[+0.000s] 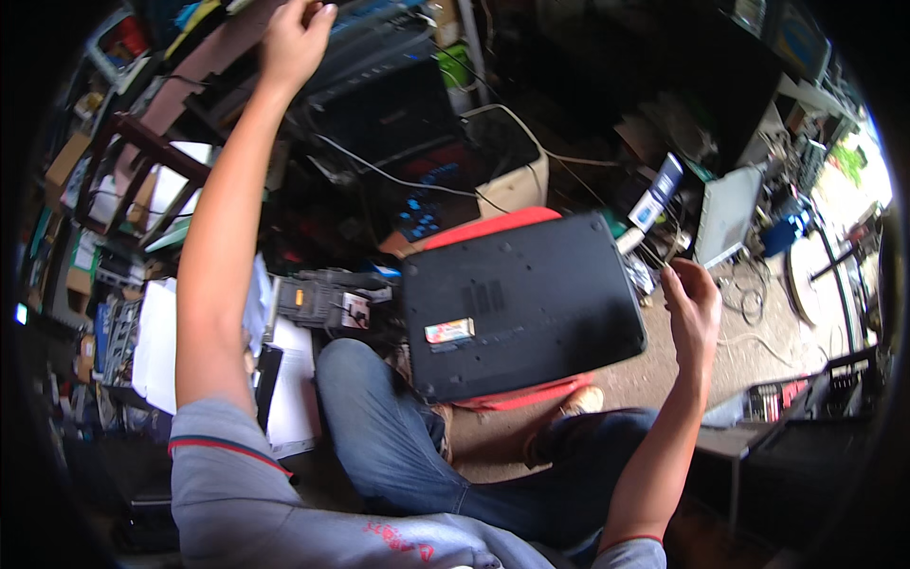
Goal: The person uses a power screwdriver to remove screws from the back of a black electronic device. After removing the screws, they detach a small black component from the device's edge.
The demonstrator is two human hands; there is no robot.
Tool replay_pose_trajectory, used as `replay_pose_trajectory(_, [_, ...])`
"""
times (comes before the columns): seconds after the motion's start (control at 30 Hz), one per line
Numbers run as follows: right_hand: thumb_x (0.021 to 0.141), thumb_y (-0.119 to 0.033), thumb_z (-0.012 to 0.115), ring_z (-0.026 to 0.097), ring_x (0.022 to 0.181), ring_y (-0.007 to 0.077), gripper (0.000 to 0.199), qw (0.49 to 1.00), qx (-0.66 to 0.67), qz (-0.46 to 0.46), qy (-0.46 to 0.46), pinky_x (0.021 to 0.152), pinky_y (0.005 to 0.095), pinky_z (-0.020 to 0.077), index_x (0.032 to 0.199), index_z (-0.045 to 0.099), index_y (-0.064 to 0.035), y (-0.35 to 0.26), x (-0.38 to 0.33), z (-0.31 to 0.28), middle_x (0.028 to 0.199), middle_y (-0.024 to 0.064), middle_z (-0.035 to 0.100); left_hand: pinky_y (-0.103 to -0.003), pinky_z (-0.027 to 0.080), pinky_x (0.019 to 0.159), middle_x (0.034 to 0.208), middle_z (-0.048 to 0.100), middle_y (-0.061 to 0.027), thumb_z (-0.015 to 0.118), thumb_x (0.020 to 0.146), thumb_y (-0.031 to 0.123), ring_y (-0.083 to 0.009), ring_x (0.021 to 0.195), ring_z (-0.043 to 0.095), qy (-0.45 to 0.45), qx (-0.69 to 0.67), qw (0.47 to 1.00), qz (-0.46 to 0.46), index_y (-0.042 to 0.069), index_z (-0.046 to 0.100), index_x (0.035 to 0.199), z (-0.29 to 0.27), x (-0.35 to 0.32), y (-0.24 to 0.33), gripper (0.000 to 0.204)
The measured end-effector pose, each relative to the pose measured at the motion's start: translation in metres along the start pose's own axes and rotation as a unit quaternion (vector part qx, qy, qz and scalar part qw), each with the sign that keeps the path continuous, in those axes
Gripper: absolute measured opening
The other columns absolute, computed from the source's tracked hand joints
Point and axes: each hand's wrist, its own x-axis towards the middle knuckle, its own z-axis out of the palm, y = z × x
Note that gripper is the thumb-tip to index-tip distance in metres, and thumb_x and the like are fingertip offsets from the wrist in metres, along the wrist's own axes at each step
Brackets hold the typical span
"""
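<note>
Lying with its bottom side up, the black laptop is resting on a red stool in the middle of the scene, just beyond your knees. A small colourful label is sticking on its near left part, and its vent holes are facing you.

Your right hand is hovering just beside the right edge of the laptop, and it is appearing apart from it. Its fingers are curling toward the thumb; whether they are pinching something small, I cannot tell.

Your left hand is reaching to the far left, well apart from the laptop, over dark equipment. Its fingers are bending too, but the upper border is cutting the view, so I cannot tell if they are grasping anything.

Near the laptop's left edge, a dark boxy device with an orange spot is lying, and white papers are lying nearer to you. On the far side, a keyboard is glowing blue, and a pale cable is crossing there. To the far right, a blue-and-white box is leaning near a grey flat panel.
</note>
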Motion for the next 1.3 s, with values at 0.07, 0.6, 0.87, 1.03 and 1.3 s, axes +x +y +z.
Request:
replay_pose_trajectory(0.07, [0.088,-0.019,0.070,0.060,0.078,0.0119,0.034,0.997,-0.058,-0.012,0.041,0.071,0.0251,0.0489,0.108,0.062,0.0066,0.016,0.005,-0.021,0.087,0.0087,0.066,-0.024,0.047,0.082,0.097,0.065,-0.0027,0.060,0.094,0.016,-0.0098,0.090,0.060,-0.080,-0.138,0.984,-0.081,0.001,0.062,0.115,0.003,-0.054,0.097,0.025])
replay_pose_trajectory(0.6, [0.089,-0.024,0.066,0.059,0.067,0.0118,0.030,0.972,-0.149,0.117,-0.141,0.057,0.0270,0.0472,0.104,0.066,0.0017,0.026,-0.002,-0.021,0.085,0.0079,0.069,-0.036,0.052,0.080,0.116,0.063,-0.0113,0.059,0.095,0.021,-0.0214,0.100,0.063,-0.291,-0.336,0.650,-0.616,0.001,0.052,0.129,0.013,-0.291,0.124,0.041])
replay_pose_trajectory(0.87, [0.093,-0.034,0.060,0.060,0.073,0.0128,0.039,0.953,-0.177,0.145,-0.199,0.056,0.0269,0.0543,0.118,0.062,-0.0044,0.023,-0.006,-0.015,0.094,0.0078,0.067,-0.038,0.051,0.083,0.116,0.061,-0.0100,0.056,0.096,0.020,-0.0221,0.094,0.063,-0.275,-0.402,0.580,-0.653,0.004,0.050,0.132,-0.005,-0.292,0.123,0.040])
replay_pose_trajectory(1.03, [0.094,-0.043,0.058,0.061,0.058,0.0118,0.046,0.940,-0.212,0.152,-0.219,0.048,0.0262,0.0530,0.104,0.062,0.0018,0.015,-0.011,-0.011,0.080,0.0085,0.066,-0.038,0.053,0.079,0.117,0.060,-0.0099,0.061,0.093,0.029,-0.0205,0.096,0.063,-0.302,-0.378,0.601,-0.636,0.002,0.047,0.134,-0.002,-0.278,0.146,0.051])
replay_pose_trajectory(1.3, [0.088,-0.054,0.062,0.063,0.057,0.0121,0.057,0.927,-0.267,0.165,-0.205,0.046,0.0253,0.0498,0.097,0.061,0.0026,0.000,-0.031,0.004,0.074,0.0079,0.064,-0.035,0.049,0.089,0.118,0.058,-0.0154,0.065,0.090,0.028,-0.0275,0.106,0.060,-0.274,-0.193,0.811,-0.479,-0.001,0.047,0.132,0.012,-0.306,0.142,0.054])
